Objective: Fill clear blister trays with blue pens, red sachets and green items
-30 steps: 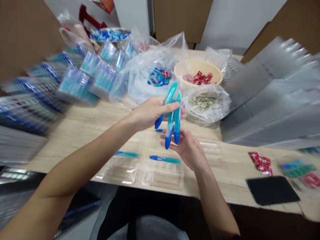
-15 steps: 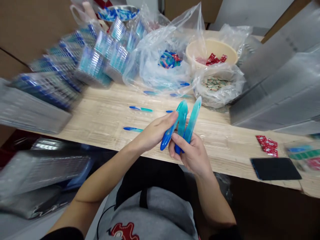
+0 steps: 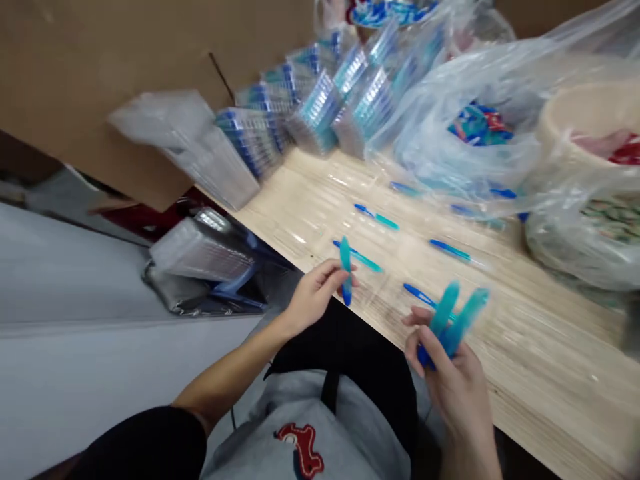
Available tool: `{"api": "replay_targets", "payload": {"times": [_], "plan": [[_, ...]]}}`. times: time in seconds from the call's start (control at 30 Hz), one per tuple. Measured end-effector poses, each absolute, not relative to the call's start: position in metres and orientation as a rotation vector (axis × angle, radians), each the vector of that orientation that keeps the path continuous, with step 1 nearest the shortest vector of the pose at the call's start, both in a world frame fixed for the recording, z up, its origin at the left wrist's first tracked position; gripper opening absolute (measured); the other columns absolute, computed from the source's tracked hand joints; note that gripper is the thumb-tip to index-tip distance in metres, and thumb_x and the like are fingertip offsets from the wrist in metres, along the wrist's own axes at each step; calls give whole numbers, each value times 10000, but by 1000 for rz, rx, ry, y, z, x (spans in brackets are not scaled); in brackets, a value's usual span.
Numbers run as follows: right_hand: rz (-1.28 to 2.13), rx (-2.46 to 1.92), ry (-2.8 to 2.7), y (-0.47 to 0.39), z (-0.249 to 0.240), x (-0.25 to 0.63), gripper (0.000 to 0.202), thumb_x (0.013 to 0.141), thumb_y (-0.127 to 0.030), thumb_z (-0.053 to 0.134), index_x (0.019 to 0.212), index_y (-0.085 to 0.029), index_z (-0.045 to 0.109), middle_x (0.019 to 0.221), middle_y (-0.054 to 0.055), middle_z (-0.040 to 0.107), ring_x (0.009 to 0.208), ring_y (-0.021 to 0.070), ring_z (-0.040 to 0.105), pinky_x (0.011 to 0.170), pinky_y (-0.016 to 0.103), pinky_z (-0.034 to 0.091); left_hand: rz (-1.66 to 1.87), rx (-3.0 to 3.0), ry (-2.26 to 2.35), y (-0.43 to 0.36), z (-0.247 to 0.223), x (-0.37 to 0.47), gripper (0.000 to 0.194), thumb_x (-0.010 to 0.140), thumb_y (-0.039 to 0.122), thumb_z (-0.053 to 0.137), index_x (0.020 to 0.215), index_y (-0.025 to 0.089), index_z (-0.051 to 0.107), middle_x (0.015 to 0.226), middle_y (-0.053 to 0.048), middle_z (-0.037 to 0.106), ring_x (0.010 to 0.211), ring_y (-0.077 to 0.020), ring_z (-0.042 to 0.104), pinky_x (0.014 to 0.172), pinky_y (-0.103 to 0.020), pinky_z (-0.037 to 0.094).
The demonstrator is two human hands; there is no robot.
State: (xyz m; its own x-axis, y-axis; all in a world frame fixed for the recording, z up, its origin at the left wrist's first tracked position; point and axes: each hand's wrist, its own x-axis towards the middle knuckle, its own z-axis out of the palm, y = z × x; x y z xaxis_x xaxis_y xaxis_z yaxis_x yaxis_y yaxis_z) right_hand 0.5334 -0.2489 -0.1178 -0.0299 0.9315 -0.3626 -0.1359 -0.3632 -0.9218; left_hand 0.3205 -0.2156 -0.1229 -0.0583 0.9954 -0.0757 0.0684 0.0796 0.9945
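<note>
My left hand [image 3: 315, 293] pinches one slim, pointed plastic piece [image 3: 345, 255], teal at the top and dark blue below, just over the table's front edge. Farther right, my right hand [image 3: 453, 373] is closed around the blue lower ends of more such pieces [image 3: 445, 308], their teal ends fanned upward. Motion blur hides how many it holds. Similar blue-and-teal pieces [image 3: 450, 250] lie spaced out on the table [image 3: 540, 347], amid clear, shiny plastic. One of them [image 3: 367, 260] lies right behind the piece in my left hand.
Stacks of clear trays with blue-and-teal contents [image 3: 320, 110] stand at the back left, beside a pile of clear trays [image 3: 220, 153]. An open plastic bag [image 3: 425, 147], a cream basin [image 3: 565, 120] and a bag of small greenish pieces [image 3: 575, 247] occupy the back right.
My hands have moved apart; the left now holds a single piece away from those in the right. The view has swung left, and the phone and red packets are out of sight.
</note>
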Motion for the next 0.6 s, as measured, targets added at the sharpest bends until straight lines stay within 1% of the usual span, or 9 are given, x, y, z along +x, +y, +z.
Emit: {"api": "replay_targets", "payload": {"times": [0.1,0.2,0.27,0.3,0.4,0.43,0.5,0.6], "plan": [[1518,-1438,-857,-250,-119,538,299,784,-401,722,986,-190,658,733,17,635,425,62,446,454,251,371,1238,1237,1637,-209,-136,267,226,866,380,538,873,176,634,786,-28,706,657,-126,608,634,-239,491],[1498,-1508,-801,-252,-117,539,342,747,-412,750,995,-192,665,733,26,629,418,68,440,436,258,367,1315,1302,1897,-191,-146,213,230,873,384,534,938,186,631,856,-37,707,709,-134,621,672,-248,498],[1493,-1551,-764,-252,-118,536,382,740,-416,753,1040,-202,655,734,29,626,422,77,444,417,257,355,1343,1419,2007,-174,-153,184,251,888,385,522,1007,192,629,951,-61,707,791,-155,637,735,-277,510],[1495,-1564,-752,-251,-119,534,393,744,-415,749,1061,-207,648,740,31,627,426,80,447,412,257,351,1322,1531,2039,-165,-156,174,252,892,374,522,1036,198,631,1001,-73,704,853,-172,640,793,-304,510],[1504,-1578,-750,-248,-122,524,395,758,-400,735,1094,-213,639,758,34,629,427,77,443,415,258,354,1077,1947,2018,-140,-169,159,233,905,295,510,1072,228,659,1125,-89,686,1084,-224,594,997,-390,435],[1507,-1582,-756,-247,-123,521,391,764,-396,730,1097,-212,640,757,32,628,426,75,440,421,258,359,964,2044,1978,-133,-174,158,244,910,267,492,1078,235,667,1154,-92,678,1143,-234,568,1041,-410,403],[1524,-1587,-771,-245,-125,515,380,775,-391,721,1100,-211,640,757,31,628,433,74,444,435,259,369,775,2126,1899,-121,-185,161,300,923,222,434,1115,230,664,1221,-103,652,1222,-244,525,1077,-437,372],[1568,-1574,-818,-244,-129,510,357,801,-384,701,1110,-217,639,756,26,631,451,81,458,470,270,404,691,2121,1834,-113,-201,165,356,941,222,376,1179,174,635,1296,-142,610,1251,-250,521,1077,-457,376]]}}
